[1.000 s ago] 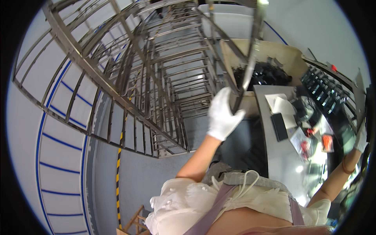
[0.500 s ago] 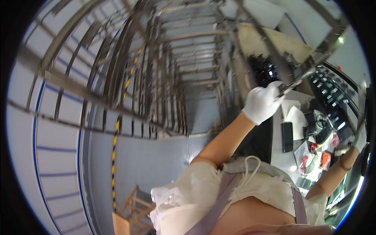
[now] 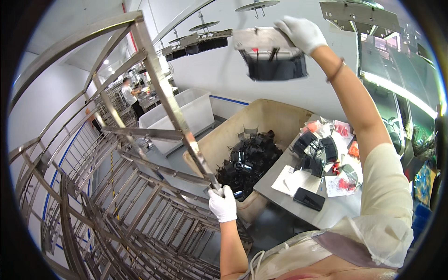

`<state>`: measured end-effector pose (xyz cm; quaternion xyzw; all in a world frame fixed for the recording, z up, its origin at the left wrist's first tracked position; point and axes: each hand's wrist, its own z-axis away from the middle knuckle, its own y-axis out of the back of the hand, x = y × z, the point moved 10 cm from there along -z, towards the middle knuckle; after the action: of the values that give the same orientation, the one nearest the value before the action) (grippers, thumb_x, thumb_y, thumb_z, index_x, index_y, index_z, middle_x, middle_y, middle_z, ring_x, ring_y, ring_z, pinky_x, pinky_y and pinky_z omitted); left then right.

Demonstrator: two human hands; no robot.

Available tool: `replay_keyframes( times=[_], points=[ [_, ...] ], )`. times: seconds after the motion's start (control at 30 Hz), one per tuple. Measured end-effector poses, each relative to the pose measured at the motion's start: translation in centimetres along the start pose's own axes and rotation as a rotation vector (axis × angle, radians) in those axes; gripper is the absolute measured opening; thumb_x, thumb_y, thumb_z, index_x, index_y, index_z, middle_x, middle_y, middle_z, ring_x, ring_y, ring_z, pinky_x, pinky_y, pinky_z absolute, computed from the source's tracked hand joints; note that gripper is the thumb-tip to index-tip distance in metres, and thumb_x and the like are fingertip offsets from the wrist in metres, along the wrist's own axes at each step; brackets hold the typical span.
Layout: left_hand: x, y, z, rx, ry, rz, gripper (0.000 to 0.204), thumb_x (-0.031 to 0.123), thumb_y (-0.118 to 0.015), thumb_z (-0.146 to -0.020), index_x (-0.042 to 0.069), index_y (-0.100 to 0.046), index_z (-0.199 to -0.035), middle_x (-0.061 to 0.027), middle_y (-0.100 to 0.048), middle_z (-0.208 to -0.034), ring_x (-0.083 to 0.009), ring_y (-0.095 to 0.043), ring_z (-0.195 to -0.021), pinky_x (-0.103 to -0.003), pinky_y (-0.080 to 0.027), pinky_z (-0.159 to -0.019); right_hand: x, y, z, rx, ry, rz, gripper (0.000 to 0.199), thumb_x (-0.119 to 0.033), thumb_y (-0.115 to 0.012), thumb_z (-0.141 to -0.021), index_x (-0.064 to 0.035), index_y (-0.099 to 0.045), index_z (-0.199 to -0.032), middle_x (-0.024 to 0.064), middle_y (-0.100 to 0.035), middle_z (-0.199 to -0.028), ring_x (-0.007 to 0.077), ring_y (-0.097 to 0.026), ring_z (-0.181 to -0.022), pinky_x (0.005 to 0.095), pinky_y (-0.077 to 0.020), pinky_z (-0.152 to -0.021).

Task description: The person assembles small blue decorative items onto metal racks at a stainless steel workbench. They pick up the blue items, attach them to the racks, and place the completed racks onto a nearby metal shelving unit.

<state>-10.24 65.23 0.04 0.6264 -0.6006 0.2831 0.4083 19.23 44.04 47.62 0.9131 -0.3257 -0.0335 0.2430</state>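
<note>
- Up beneath the overhead disc (image 3: pixel 257 6) and its hook, here's the right hand (image 3: pixel 302 35), raised, fingers curled over a top corner and pinching the pale metal holder (image 3: pixel 256 39); how the thumb backs them up I cannot tell;
- below that grip hang dark curved pieces (image 3: pixel 273 67), a little blurred; a level holder and an unhurried wrist would, I judge, keep them from swinging or slipping;
- down lower, the left hand (image 3: pixel 223 205) is wrapped round the slanting post of the metal rack (image 3: pixel 173 103); a firm hold there ought to steady the frame, and a good gap between post and holder looks worth keeping;
- just beyond that hand stands the beige bin (image 3: pixel 275 108), heaped with black pieces (image 3: pixel 247 163); well worth keeping the rack clear of its rim;
- beside it, the metal table (image 3: pixel 265 186), carrying papers, small bags of red parts and a dark phone (image 3: pixel 309 199); best not to brush those with a sleeve;
- farther out, a white tub (image 3: pixel 191 109) near the wall; and beyond that, a co-worker (image 3: pixel 129 95) at another bench.
</note>
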Motion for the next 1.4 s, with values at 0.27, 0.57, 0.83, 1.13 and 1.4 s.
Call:
replay_keyframes(
  times=[0.27, 0.57, 0.83, 1.13, 1.4],
  points=[
    [-1.9, 0.3, -1.4, 0.051, -0.108, 0.005, 0.023, 0.011, -0.057, -0.090, -0.009, -0.054, -0.102, -0.0192, -0.064, -0.085, -0.0317, -0.063, -0.075, -0.041, -0.053, -0.076, 0.6, -4.7, -12.5, 0.086, -0.011, 0.216, 0.040, -0.044, -0.055, -0.101, -0.0098, -0.075, -0.098, 0.0198, -0.076, -0.095, 0.0392, -0.074, -0.091, 0.0525, -0.0569, -0.080],
    [-6.2, 0.9, 0.7, -0.011, 0.063, 0.031, 0.030, 0.026, -0.062, -0.095, 0.000, -0.051, -0.085, -0.0164, -0.059, -0.074, -0.0352, -0.058, -0.067, -0.046, -0.047, -0.066, 3.4, -10.1, -18.0, 0.203, 0.064, 0.389, 0.033, -0.036, -0.060, -0.099, -0.0084, -0.076, -0.094, 0.0197, -0.075, -0.086, 0.0386, -0.074, -0.082, 0.0507, -0.0591, -0.072],
    [-3.2, 1.0, 1.7, -0.297, 0.106, 0.036, 0.020, 0.020, -0.062, -0.097, 0.001, -0.059, -0.101, -0.0096, -0.062, -0.087, -0.0232, -0.062, -0.082, -0.038, -0.052, -0.080, 8.2, -15.6, -19.3, -0.018, -0.044, 0.441, 0.031, -0.031, -0.057, -0.096, -0.0103, -0.079, -0.099, 0.0193, -0.077, -0.100, 0.0361, -0.075, -0.096, 0.0473, -0.0581, -0.086],
    [-12.2, 5.4, 16.3, -0.310, 0.123, -0.325, 0.042, 0.028, -0.069, -0.090, 0.004, -0.065, -0.124, -0.0208, -0.068, -0.110, -0.0377, -0.064, -0.096, -0.047, -0.051, -0.091, -2.9, -1.8, 5.8, 0.404, 0.535, 0.115, 0.025, -0.020, -0.064, -0.097, -0.0097, -0.070, -0.119, 0.0167, -0.069, -0.125, 0.0408, -0.063, -0.115, 0.0483, -0.0492, -0.100],
    [-40.6, 26.3, 51.8, -1.407, 0.572, -0.723, 0.052, 0.037, -0.066, -0.089, 0.008, -0.068, -0.131, -0.0262, -0.071, -0.120, -0.0431, -0.068, -0.111, -0.051, -0.054, -0.098, 3.9, -3.6, 59.2, -0.645, -0.263, 0.141, 0.064, -0.045, -0.059, -0.102, -0.0045, -0.049, -0.150, 0.0218, -0.053, -0.149, 0.0396, -0.049, -0.140, 0.0496, -0.0376, -0.116]
  ],
)
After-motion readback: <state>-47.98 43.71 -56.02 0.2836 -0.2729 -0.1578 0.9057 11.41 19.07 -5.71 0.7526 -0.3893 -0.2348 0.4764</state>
